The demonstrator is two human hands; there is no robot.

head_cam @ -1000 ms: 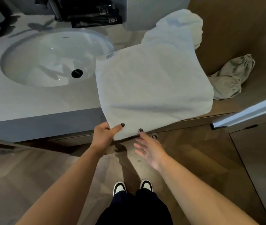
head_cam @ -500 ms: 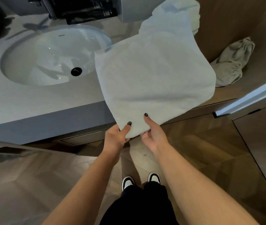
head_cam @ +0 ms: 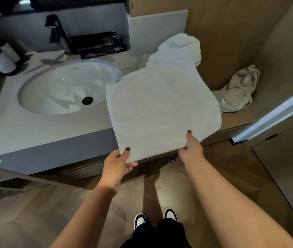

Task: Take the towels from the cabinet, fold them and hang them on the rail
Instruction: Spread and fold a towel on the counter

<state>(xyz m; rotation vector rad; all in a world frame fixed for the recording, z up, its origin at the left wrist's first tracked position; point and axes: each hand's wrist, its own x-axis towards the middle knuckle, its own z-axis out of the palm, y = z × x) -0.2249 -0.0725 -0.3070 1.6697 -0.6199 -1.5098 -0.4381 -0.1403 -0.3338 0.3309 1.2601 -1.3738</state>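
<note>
Right hand [head_cam: 190, 148] slid rightward along white towel [head_cam: 161, 111] edge; both hands pinching it, left hand [head_cam: 118, 166] opposite.

left hand [head_cam: 117, 164]: thumb-pinching towel [head_cam: 161, 111] edge | right hand [head_cam: 190, 149]: same

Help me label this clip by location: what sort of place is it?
Most likely a hotel-style bathroom: a white oval undermount sink set in a grey stone counter, a dark metal tap behind it, and white towels being handled.
</note>
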